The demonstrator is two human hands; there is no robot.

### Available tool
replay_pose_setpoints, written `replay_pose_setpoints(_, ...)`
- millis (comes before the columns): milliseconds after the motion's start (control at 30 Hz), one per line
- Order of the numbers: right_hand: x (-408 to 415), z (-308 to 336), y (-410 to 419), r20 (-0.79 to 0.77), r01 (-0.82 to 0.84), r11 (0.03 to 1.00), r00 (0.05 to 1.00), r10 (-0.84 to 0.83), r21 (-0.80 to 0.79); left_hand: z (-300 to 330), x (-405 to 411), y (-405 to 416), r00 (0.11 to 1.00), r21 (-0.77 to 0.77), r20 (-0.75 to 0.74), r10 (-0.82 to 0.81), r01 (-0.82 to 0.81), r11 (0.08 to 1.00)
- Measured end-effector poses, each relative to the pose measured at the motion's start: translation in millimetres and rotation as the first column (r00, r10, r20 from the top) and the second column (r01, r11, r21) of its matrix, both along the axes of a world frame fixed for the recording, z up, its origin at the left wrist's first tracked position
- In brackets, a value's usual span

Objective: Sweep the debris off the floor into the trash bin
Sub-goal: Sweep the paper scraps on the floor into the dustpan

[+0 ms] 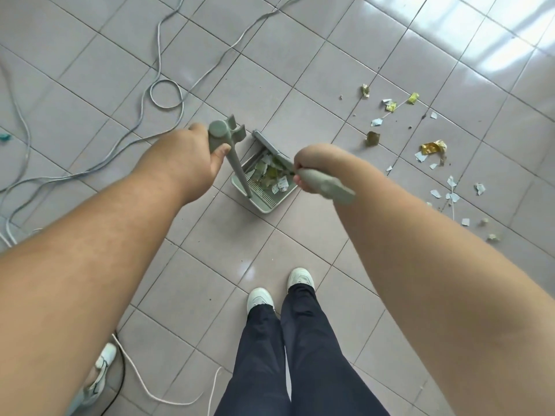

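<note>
A: Where was the debris [432,148]?
B: Part lay in the dustpan [264,202], w/ paper bits & wrappers piled inside; the rest was scattered on the tile floor [300,70], to the right of the pan.
A: Hands?
B: Left hand [195,157] gripped the top of the dustpan handle [237,166], fingers curled round it. Right hand [306,166] was wrapped round the broom handle [327,186], broom head [267,144] at the pan's mouth.
A: Anything else?
B: Gray cables [162,94] looped on the floor to the left.
</note>
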State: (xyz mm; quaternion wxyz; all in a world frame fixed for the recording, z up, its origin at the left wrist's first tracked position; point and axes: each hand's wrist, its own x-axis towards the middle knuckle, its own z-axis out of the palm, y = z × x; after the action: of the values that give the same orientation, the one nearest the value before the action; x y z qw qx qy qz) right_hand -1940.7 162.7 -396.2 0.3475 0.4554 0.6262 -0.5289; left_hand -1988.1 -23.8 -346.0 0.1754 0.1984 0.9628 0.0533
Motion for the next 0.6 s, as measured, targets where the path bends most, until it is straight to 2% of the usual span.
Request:
replay_pose_setpoints(100,2.2,13.2,19.8,0.005,0.075,0.997,0.997,-0.075,0.012,1.0,4.7,1.0,1.000,0.000,-0.001,-0.013,0.013,1.000)
replay_pose_setpoints(200,6.6,8.1,13.8,-0.039,0.062,0.991,0.998,-0.058,0.119,1.1,9.4,1.2,1.000,-0.012,-0.002,-0.030,0.030,0.999)
replay_pose_setpoints(267,12.8,-0.3,5.0,-0.028,0.073,0.992,0.997,-0.070,0.107,-1.0,11.4,-2.1,1.000,-0.009,-0.003,-0.024,0.024,1.000)
replay_pose_setpoints(400,29.5,-13.4,-11.0,0.048,-0.034,0.996,0.998,0.030,0.077,-6.5,12.4,-10.4,1.000,0.012,-0.012,-0.004,0.004,1.000)
replay_pose_setpoints(500,54.0,-11.5,-27.4,0.036,-0.068,0.997,0.997,0.066,0.037,-6.3,12.0,-10.3,1.000,0.016,-0.014,0.019,-0.019,1.000)
replay_pose_setpoints(600,75.4,-10.2,-20.3,0.114,0.005,1.000,0.993,-0.008,0.025,-6.6,13.4,-11.6,0.999,0.010,-0.021,0.034,-0.034,0.999)
